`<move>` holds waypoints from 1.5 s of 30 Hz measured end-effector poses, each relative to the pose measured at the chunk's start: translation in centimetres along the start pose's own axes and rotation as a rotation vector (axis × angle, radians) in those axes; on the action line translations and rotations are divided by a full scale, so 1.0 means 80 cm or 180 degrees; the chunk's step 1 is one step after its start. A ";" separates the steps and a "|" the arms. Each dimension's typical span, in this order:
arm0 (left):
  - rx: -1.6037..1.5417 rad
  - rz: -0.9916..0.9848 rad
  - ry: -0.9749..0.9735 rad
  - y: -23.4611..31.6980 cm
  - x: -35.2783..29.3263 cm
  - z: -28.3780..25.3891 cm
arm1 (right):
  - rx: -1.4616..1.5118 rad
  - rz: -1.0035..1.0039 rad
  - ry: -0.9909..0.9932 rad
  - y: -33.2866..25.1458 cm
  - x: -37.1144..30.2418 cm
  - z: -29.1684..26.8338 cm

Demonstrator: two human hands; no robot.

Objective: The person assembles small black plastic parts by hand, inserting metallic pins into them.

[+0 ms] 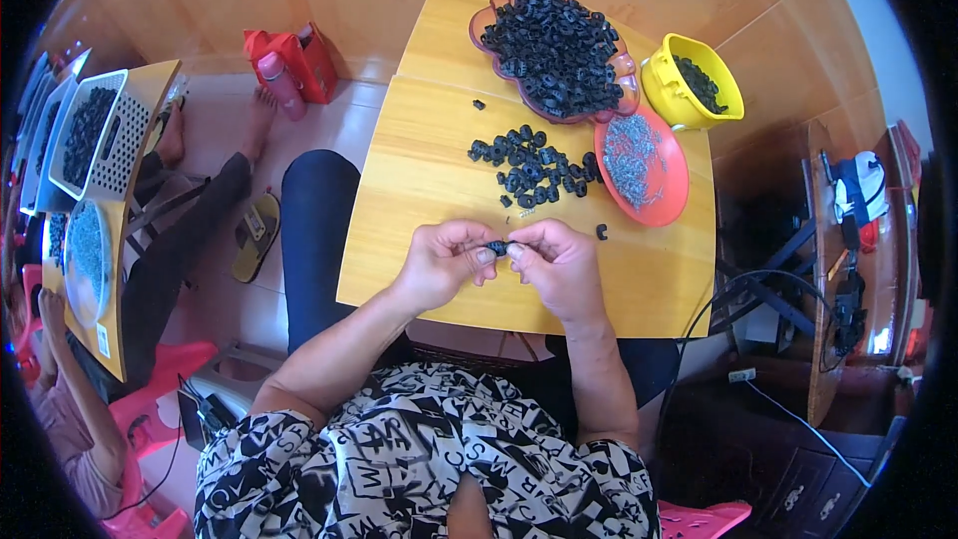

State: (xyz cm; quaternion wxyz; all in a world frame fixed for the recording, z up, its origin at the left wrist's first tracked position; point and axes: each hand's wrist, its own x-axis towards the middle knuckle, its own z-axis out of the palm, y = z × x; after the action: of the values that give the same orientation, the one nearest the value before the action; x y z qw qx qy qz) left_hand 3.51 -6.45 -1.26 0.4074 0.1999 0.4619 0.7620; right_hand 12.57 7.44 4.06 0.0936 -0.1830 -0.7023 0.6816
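Observation:
A small black plastic part (500,249) is pinched between my two hands above the near part of the wooden table (419,150). My left hand (446,262) grips it from the left with thumb and fingers, and my right hand (551,262) pinches its other end. Just beyond my hands lies a loose group of similar black parts (529,165). One C-shaped black piece (602,232) rests to the right of my right hand. A red oval dish (671,180) holds many small silvery metal pieces (631,160).
At the back, a translucent flower-shaped bowl (627,90) is heaped with black parts. A yellow basket (659,75) beside it holds more. On the left, another person sits at a second table (135,170) with a white basket (115,155). A black cable hangs off the right side.

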 end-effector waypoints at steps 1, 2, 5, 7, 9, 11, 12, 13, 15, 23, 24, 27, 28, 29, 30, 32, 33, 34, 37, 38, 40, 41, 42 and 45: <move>-0.0004 0.0003 0.0005 -0.001 -0.001 0.000 | -0.0030 -0.0043 -0.0040 0.000 0.000 0.001; 0.0080 0.0110 -0.0045 -0.002 -0.003 -0.001 | -0.0060 -0.0085 -0.0081 0.000 0.001 0.002; 0.0260 0.0140 -0.0057 -0.001 -0.005 0.002 | -0.0199 -0.0018 -0.0251 0.000 0.004 -0.005; 0.0355 0.0074 -0.0015 0.003 -0.006 0.005 | -0.0312 0.0022 -0.0323 0.004 0.005 -0.008; 0.0697 -0.0147 0.0073 0.008 -0.008 0.009 | -0.0417 0.0062 -0.0395 0.005 0.006 -0.010; 0.0877 -0.0164 -0.0008 0.008 -0.007 0.007 | -0.0494 0.0202 -0.0601 0.004 0.008 -0.015; 0.1049 -0.0176 -0.0105 0.007 -0.006 0.007 | -0.0489 0.0202 -0.0597 0.004 0.008 -0.017; 0.1054 -0.0179 -0.0110 0.006 -0.006 0.007 | -0.0498 0.0228 -0.0659 0.005 0.008 -0.019; 0.1168 -0.0290 -0.0086 0.004 -0.005 0.007 | -0.0496 0.0253 -0.0714 0.008 0.007 -0.021; 0.0688 -0.0282 -0.0019 0.005 -0.003 0.009 | 0.0580 0.0435 -0.0705 0.012 0.002 -0.034; 0.0700 -0.0273 0.0013 0.004 -0.004 0.009 | 0.0578 0.0441 -0.0704 0.014 0.002 -0.033; 0.0875 -0.0293 -0.0075 0.007 -0.006 0.008 | 0.0801 0.0535 -0.0824 0.029 0.006 -0.032; 0.0868 -0.0294 -0.0069 0.008 -0.007 0.008 | 0.1072 0.0639 -0.0929 0.035 0.006 -0.031; 0.0874 -0.0268 -0.0065 0.008 -0.008 0.009 | 0.1343 0.0742 -0.1032 0.040 0.007 -0.030; 0.0884 -0.0243 -0.0051 0.008 -0.009 0.009 | 0.1343 0.0751 -0.1045 0.042 0.008 -0.029; 0.0950 -0.0131 -0.0091 0.005 -0.010 0.008 | 0.1424 0.0701 -0.1172 0.046 0.010 -0.027; 0.1014 -0.0017 -0.0156 0.004 -0.010 0.008 | 0.1424 0.0705 -0.1170 0.048 0.010 -0.028; 0.1013 -0.0020 -0.0159 0.004 -0.009 0.009 | 0.1302 0.0742 -0.1182 0.050 0.010 -0.028; 0.1328 0.0174 -0.0213 0.005 -0.009 0.012 | 0.1172 0.0773 -0.1176 0.055 0.011 -0.028; 0.1348 0.0158 -0.0213 0.008 -0.008 0.012 | 0.1153 0.0766 -0.1164 0.056 0.012 -0.028; 0.1372 0.0153 -0.0230 0.009 -0.006 0.013 | 0.1262 0.0834 -0.1088 0.048 0.012 -0.031; 0.1043 0.0006 -0.0170 0.007 -0.005 0.013 | 0.1367 0.0910 -0.1021 0.045 0.012 -0.033; 0.0716 -0.0138 -0.0111 0.005 -0.004 0.013 | 0.1367 0.0894 -0.1010 0.044 0.013 -0.034; 0.0195 0.0092 -0.0047 0.001 0.000 0.013 | 0.1759 0.0903 -0.0840 0.038 0.013 -0.038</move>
State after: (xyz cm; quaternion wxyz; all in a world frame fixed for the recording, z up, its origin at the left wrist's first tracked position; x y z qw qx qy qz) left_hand 4.18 -5.94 -0.65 0.3934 0.2245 0.4791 0.7519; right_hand 13.13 10.67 1.11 -0.0479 -0.1568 -0.4645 0.8703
